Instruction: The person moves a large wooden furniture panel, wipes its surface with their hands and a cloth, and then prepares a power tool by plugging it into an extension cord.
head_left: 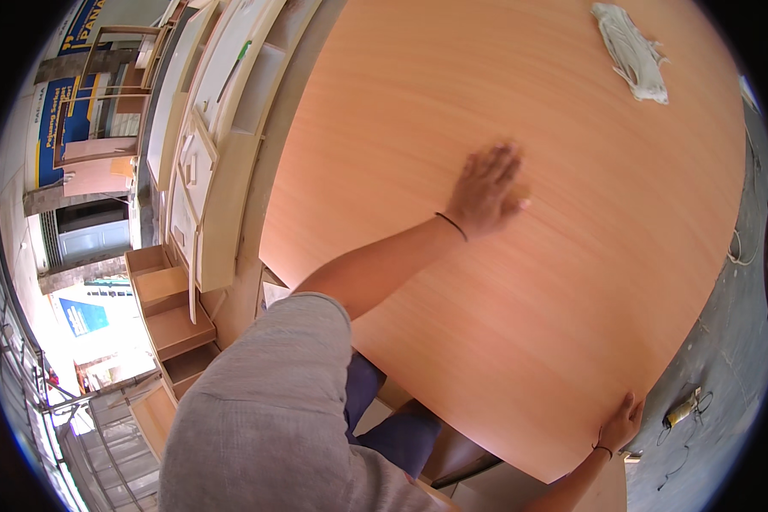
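A large wood-grain panel (418, 102) fills the middle of the view. My left hand (485, 189) is pressed down near its centre, blurred by motion, with the fingers bent together. A small tan piece (523, 191) shows between the thumb and forefinger; its kind cannot be made out. At the panel's near right edge, my right hand (621, 423) is closed over the rim, its fingertips partly hidden. A crumpled white cloth (630, 53) lies on the panel's far right part, apart from both hands.
On the left stand pale cabinet carcasses (218, 162) and open drawer boxes (175, 311). A yellow tool with a dark cord (681, 413) lies on the grey floor (725, 367) to the right. My legs (401, 439) are close against the panel's near edge.
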`<state>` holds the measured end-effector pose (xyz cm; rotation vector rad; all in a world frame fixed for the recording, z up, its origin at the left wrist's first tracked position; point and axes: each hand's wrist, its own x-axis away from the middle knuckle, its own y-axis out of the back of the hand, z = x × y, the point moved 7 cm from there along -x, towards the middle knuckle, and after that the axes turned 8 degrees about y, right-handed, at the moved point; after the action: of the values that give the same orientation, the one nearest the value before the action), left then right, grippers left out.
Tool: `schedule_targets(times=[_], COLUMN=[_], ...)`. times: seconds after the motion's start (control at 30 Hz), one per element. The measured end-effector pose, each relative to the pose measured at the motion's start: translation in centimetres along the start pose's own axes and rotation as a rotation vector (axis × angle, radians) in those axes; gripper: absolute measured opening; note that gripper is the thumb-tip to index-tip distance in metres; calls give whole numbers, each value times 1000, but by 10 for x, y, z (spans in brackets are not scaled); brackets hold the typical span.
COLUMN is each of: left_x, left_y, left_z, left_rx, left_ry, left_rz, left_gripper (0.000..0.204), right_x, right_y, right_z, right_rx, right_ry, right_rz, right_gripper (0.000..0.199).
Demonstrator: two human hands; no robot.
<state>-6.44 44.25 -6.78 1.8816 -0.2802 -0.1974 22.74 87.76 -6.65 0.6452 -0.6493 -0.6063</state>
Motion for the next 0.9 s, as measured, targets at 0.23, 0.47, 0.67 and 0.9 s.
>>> schedule_targets(times=[0.23, 0.47, 0.67, 0.9], left_x=[-7, -31, -56, -22], left_y=[42, 89, 100, 101], left_z=[175, 350, 403, 402], left_rx=[-180, -187, -137, -226], left_ry=[336, 774, 887, 770], left_rz=[-132, -102, -73, -221], left_gripper=[71, 77, 77, 73], right_x=[-9, -11, -17, -20], right_y=[7, 12, 16, 6], right_z=[-23, -53, -68, -54], right_rx=[124, 54, -130, -111], right_ry=[19, -34, -47, -48], right_rz=[-12, -81, -78, -53], right_gripper=[58, 54, 55, 59])
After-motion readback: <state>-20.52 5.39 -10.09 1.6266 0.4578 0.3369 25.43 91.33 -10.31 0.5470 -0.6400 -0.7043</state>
